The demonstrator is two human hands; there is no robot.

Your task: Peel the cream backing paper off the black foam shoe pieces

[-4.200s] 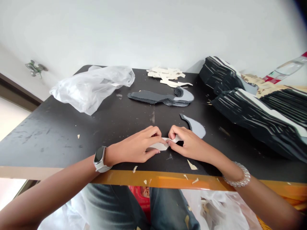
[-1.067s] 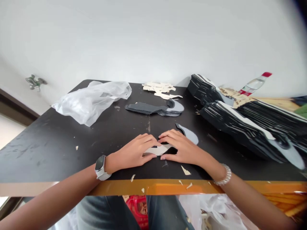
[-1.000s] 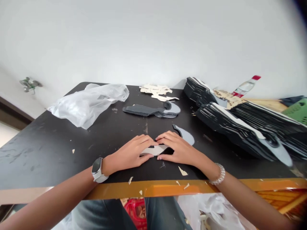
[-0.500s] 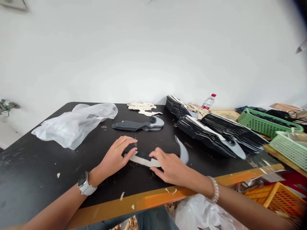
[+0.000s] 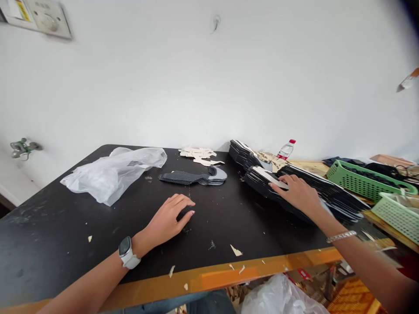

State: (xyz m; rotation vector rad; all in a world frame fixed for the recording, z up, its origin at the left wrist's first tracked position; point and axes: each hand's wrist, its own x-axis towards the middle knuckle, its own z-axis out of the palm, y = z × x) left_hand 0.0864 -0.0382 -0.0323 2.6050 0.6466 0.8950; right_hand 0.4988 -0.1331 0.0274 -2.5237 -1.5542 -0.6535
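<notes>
My left hand point(image 5: 172, 218) rests over the black tabletop with its fingers apart and nothing in them. My right hand point(image 5: 299, 196) is at the stack of dark, flat cut pieces point(image 5: 262, 187) on the right, its thumb and fingers closed about the top piece with a white strip point(image 5: 266, 175) along it. My palm hides part of that piece, and its pale grey end shows only partly. Ahead of my left hand lies a smaller pile of dark grey cut pieces with curved, lighter ends point(image 5: 193, 176).
A crumpled white plastic bag point(image 5: 111, 174) lies at left. Cream scraps point(image 5: 198, 153) are heaped by the wall. A red-capped bottle point(image 5: 286, 149) stands behind the stacks. Green baskets point(image 5: 353, 179) are at far right. Small scraps lie near the orange-taped table edge point(image 5: 222, 279).
My right hand has moved from mid-table to the right-hand stack. The piece with the pale strip and grey curved end is gone from before me. My left hand stays nearly in place, now free.
</notes>
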